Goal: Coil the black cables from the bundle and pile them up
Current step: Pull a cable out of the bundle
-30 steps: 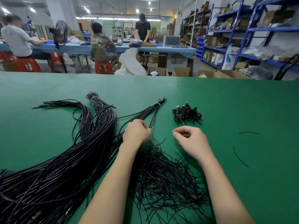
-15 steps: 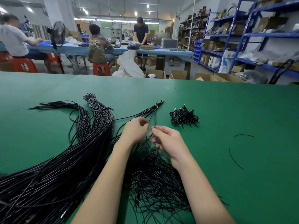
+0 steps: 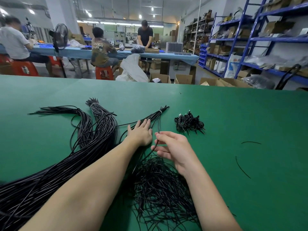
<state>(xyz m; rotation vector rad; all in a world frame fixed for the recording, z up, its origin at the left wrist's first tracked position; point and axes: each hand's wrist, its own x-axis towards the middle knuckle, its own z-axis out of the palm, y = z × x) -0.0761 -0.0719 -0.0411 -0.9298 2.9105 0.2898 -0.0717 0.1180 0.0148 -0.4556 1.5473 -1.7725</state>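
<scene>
On the green surface (image 3: 233,114), the left hand (image 3: 140,133) lies flat, its fingers (image 3: 146,123) straight and spread, pressing down on a thin tied bundle of black cables (image 3: 156,114) that fans away toward 1 o'clock from the hand and is bound near its far tip with a pale tie. The right hand (image 3: 173,146), just beside the left at its 4 o'clock, pinches a single black cable (image 3: 158,129) between thumb and forefinger; the other fingers are loosely curled and hold nothing. That cable runs up from the pinch toward the tied end of the thin bundle and drops below the hand into a loose tangle of cable ends (image 3: 160,185) lying between the two forearms.

At 2 o'clock from the right hand, set apart from it, sits a small pile of coiled cables (image 3: 189,124) with plugs poking out. At 9 o'clock from the left hand a much thicker mass of long black cables (image 3: 93,139) sweeps from the near left edge up to two bunched ends, one bound with a pale tie. Two stray cable pieces (image 3: 242,167) lie well apart at 3 o'clock.

Beyond the surface, people work at a blue table (image 3: 180,56), and blue shelving (image 3: 246,39) stands at the far right.
</scene>
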